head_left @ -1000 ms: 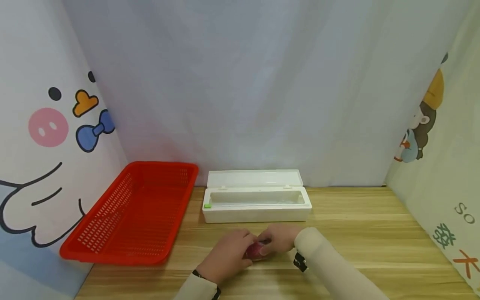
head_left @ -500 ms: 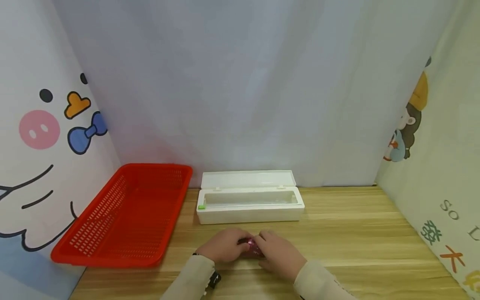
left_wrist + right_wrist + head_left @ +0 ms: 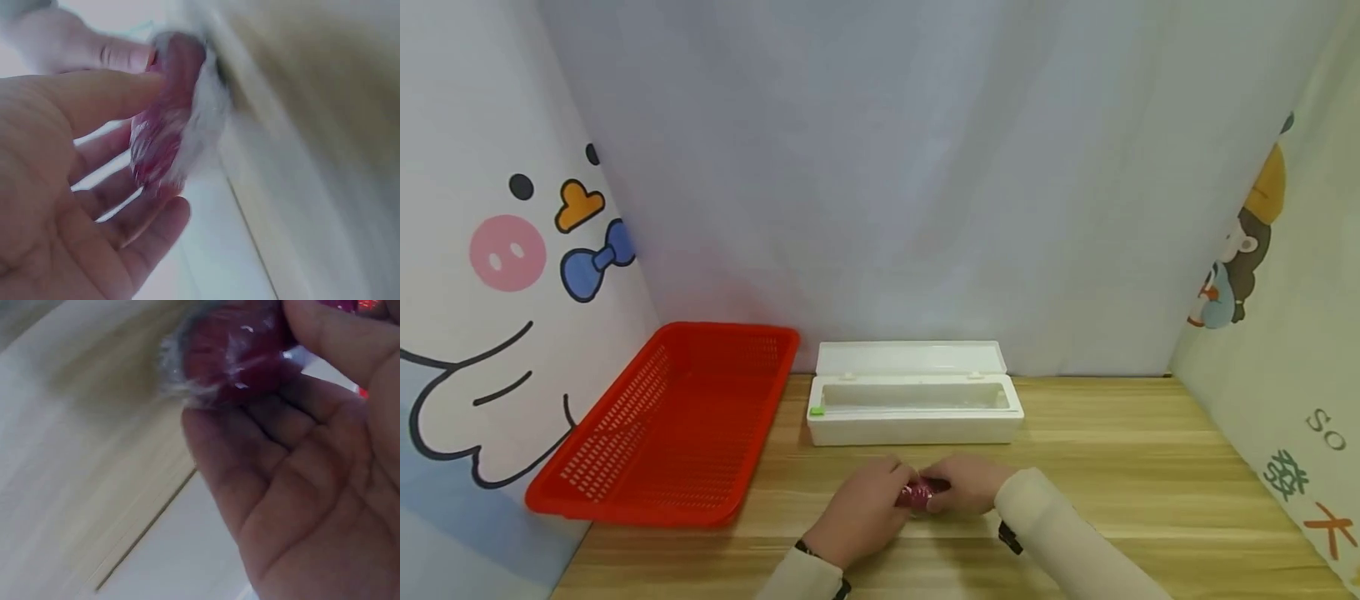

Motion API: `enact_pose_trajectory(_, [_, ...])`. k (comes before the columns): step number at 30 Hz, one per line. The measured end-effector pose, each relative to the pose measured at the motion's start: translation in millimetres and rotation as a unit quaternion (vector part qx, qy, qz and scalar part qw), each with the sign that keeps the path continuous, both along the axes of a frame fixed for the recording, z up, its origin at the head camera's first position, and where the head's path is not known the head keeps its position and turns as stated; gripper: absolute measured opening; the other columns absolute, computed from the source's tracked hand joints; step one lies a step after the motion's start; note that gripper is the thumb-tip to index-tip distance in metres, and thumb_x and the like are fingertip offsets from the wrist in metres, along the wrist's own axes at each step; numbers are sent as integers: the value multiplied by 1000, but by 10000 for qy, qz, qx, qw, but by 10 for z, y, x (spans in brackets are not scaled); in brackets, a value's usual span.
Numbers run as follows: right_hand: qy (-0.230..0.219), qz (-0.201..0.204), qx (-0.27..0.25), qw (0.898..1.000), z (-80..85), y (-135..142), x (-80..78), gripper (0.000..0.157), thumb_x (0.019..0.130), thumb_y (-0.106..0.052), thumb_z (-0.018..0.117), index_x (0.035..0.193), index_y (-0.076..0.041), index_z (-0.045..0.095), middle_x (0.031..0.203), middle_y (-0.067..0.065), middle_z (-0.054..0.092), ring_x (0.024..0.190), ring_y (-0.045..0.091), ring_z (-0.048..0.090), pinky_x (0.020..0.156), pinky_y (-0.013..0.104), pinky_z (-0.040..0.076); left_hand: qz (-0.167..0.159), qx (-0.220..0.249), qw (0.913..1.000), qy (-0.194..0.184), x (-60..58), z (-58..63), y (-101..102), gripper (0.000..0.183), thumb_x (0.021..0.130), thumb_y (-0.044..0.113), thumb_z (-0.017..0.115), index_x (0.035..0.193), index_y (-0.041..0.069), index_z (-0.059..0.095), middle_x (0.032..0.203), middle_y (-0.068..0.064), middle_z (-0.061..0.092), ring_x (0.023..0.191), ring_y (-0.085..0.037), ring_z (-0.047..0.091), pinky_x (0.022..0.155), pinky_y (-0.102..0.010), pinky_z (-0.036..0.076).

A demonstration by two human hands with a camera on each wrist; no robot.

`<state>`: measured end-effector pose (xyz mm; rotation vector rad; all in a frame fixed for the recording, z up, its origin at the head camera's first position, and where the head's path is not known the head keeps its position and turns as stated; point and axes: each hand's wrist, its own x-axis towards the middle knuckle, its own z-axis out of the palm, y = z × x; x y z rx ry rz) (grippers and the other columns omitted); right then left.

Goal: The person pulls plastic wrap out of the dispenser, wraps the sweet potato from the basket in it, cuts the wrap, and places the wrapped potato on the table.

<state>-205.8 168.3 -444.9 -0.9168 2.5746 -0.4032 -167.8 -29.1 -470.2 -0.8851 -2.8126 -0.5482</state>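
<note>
A dark red, rounded thing (image 3: 916, 495) wrapped in clear cling film is held between both hands, low over the table in front of the white box. My left hand (image 3: 867, 507) pinches its left end; in the left wrist view the thumb lies across the red thing (image 3: 172, 94) with the fingers behind. From the other side my right hand (image 3: 972, 483) grips it. Loose, crumpled film shows along one edge of the wrapped thing (image 3: 234, 353) in the right wrist view. Its exact kind I cannot tell under the film.
Just beyond the hands stands a long white cling film dispenser box (image 3: 913, 430), its lid (image 3: 910, 358) raised and a green piece at its left front corner. A red plastic basket (image 3: 765, 425) sits at the left. Curtains close off the back and sides.
Both hands have shifted their hold on the wrapped thing, the wrists turning one way and back. The box and basket keep their places; the head view swung slightly and returned.
</note>
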Motion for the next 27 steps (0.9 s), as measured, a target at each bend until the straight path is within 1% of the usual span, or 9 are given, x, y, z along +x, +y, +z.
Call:
enact_pose_trajectory(3, [-120, 3, 44, 9999, 13, 83, 59, 45, 92, -39, 59, 133, -21, 55, 114, -2, 65, 99, 10, 59, 86, 33, 47, -109, 111, 9999, -26, 52, -18, 62, 41, 78, 22, 77, 116, 18, 60, 100, 4, 56, 91, -10, 54, 77, -29, 50])
enact_pose_trajectory(7, [189, -170, -551, 9982, -108, 91, 198, 50, 96, -34, 53, 143, -20, 41, 134, 7, 55, 119, 22, 53, 100, 41, 41, -108, 444, 9981, -418, -31, -63, 29, 44, 80, 21, 77, 120, 25, 61, 97, 6, 56, 88, -8, 54, 76, -30, 48])
enact_pose_trajectory(9, [812, -275, -741, 9936, -173, 75, 269, 54, 95, -29, 57, 144, -14, 40, 137, 13, 50, 123, 28, 50, 102, 44, 39, -191, 520, 9960, -708, -117, -74, -16, 40, 82, 22, 74, 120, 25, 62, 98, 7, 58, 88, -7, 55, 77, -30, 48])
enact_pose_trajectory(11, [1509, -455, -798, 9843, -210, 55, 323, 52, 90, -25, 64, 137, -10, 48, 131, 13, 54, 118, 28, 53, 99, 43, 42, -274, 539, 9934, -978, -213, -79, -52, 33, 86, 25, 70, 118, 24, 63, 102, 7, 61, 91, -7, 57, 79, -31, 49])
enact_pose_trajectory(14, [2422, -623, -397, 9674, -251, -7, 355, 50, 80, -27, 75, 123, -6, 57, 113, 7, 59, 103, 22, 57, 87, 36, 50, -327, 538, 9889, -1345, -345, -98, -124, 27, 91, 29, 64, 117, 24, 64, 107, 8, 63, 95, -7, 57, 83, -33, 49])
enact_pose_trajectory(16, [2625, -589, -24, 9631, -280, -54, 356, 51, 75, -31, 77, 116, -8, 58, 103, 3, 58, 95, 19, 56, 80, 33, 52, -354, 485, 9869, -1494, -398, -120, -149, 25, 93, 34, 59, 116, 25, 65, 108, 10, 64, 98, -8, 58, 86, -35, 49])
enact_pose_trajectory(19, [2603, -437, 496, 9633, -326, -84, 362, 55, 73, -42, 78, 112, -9, 58, 95, 1, 57, 88, 18, 56, 75, 34, 52, -515, 472, 9837, -1658, -411, -182, -127, 27, 98, 36, 49, 108, 22, 69, 104, 10, 65, 97, -10, 60, 87, -35, 48])
enact_pose_trajectory(22, [2501, -347, 567, 9659, -352, -70, 343, 56, 74, -48, 76, 113, -10, 62, 88, -2, 53, 80, 14, 51, 72, 31, 47, -507, 444, 9846, -1614, -357, -229, -89, 34, 100, 37, 42, 103, 20, 71, 99, 8, 64, 94, -11, 59, 84, -35, 48])
enact_pose_trajectory(27, [1838, -143, 198, 9827, -285, 7, 220, 75, 76, -48, 75, 135, -9, 52, 93, -2, 49, 81, 14, 43, 70, 29, 40, 26, 478, 9919, -1180, -249, -193, -97, 34, 100, 39, 42, 115, 19, 65, 103, 6, 59, 95, -12, 55, 83, -36, 48])
